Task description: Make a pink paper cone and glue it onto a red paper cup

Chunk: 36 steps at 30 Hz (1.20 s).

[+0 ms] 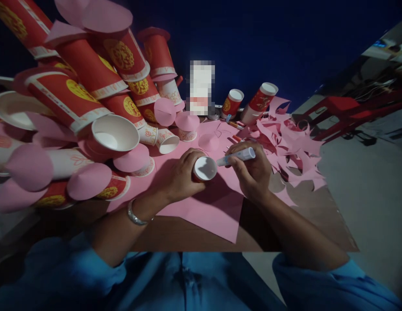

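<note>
My left hand (187, 175) is wrapped round a red paper cup (205, 168), its white inside facing up toward me. In my right hand (254, 170) is a white glue stick (236, 156) with bluish print, lying aslant between thumb and fingers. Its narrower end points at the cup's right rim; whether they touch I cannot tell. Beneath both hands a pink paper sheet (217, 216) covers part of the table. Just beyond them sits a pink paper cone (208, 141).
Stacked red cups (90, 65) with pink cone tops crowd the left side. Pink paper scraps (285, 142) heap at the right. Two upright red cups (232, 103) stand at the back, near a blurred-out white object (202, 86). A red stool (340, 114) is beyond the table's right edge.
</note>
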### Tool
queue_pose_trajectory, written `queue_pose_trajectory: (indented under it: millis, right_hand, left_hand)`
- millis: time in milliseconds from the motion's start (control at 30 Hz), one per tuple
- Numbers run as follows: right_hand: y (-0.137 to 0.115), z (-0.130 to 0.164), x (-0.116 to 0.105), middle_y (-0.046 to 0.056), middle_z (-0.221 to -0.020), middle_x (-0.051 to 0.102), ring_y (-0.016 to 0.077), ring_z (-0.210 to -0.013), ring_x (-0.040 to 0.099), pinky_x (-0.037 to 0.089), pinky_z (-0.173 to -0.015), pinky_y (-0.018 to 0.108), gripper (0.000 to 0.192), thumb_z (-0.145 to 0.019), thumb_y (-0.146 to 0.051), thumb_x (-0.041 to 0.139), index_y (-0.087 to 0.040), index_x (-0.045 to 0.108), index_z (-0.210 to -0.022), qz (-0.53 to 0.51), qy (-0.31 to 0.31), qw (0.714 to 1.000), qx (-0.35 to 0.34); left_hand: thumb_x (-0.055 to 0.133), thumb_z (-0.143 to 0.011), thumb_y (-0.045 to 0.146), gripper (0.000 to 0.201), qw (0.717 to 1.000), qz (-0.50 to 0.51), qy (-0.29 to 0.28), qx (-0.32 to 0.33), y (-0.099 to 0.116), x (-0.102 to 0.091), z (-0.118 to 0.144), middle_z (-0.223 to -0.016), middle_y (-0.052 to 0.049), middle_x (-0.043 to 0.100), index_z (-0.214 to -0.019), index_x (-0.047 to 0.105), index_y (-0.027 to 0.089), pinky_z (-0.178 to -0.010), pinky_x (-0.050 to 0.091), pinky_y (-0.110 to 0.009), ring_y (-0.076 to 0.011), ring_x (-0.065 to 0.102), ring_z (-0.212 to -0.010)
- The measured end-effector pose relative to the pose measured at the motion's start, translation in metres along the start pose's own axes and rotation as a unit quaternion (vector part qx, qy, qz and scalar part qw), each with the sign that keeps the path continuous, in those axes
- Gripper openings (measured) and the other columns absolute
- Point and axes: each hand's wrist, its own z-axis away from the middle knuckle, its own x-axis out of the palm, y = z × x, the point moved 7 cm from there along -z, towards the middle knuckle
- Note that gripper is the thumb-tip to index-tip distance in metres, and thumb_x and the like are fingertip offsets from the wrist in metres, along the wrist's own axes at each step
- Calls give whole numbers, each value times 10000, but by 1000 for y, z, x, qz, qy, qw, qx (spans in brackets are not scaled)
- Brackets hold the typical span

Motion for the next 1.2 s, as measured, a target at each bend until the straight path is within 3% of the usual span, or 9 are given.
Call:
queue_pose_trajectory:
  millis: [233,433,667,867,1000,1200]
  right_hand:
    - [-4,-4,3,30,-917,703,162,-725,647,544,-652,331,88,-1002,-304,694,-231,644,-1002,53,-26,998,-6]
    - [0,-5,0,28,-918,702,169,-735,641,548,-649,340,108,-1011,-339,682,-243,634,-1001,33,-12,999,11]
    - [-17,-8,3,38,-885,702,201,-792,678,552,-725,383,88,-999,-312,685,-241,636,-982,57,-33,996,-55]
    - [-10,-8,6,21,-870,690,160,-717,637,528,-657,330,90,-1008,-299,681,-230,641,-965,70,-48,996,-31]
    - [-6,-7,1,29,-905,702,177,-741,649,546,-654,341,92,-1012,-327,672,-243,637,-992,52,-17,998,-8]
    - [-20,-9,3,34,-917,715,204,-824,688,572,-751,383,48,-992,-276,689,-253,648,-1006,55,-31,995,-71]
  left_hand:
    - [779,-673,108,640,1000,-4,-14,3,2,0,1,-1285,-60,654,-1227,500,267,-1016,604,-462,-284,683,-1221]
    - [780,-677,124,609,999,5,-31,-6,5,1,-1,-1269,-67,646,-1198,498,265,-1037,600,-483,-294,675,-1237]
    - [738,-691,90,583,1000,-2,-15,25,8,0,0,-1251,-75,650,-1198,500,251,-1001,618,-457,-284,688,-1205]
    - [766,-687,116,604,999,10,-37,10,5,3,0,-1262,-66,629,-1208,498,260,-1031,603,-474,-288,669,-1234]
    - [773,-652,103,628,999,15,-34,-7,2,3,0,-1279,-64,609,-1193,500,268,-1035,600,-479,-293,662,-1240]
    - [726,-639,68,618,999,5,-31,2,5,5,-1,-1251,-69,615,-1178,497,264,-1033,601,-478,-293,670,-1216]
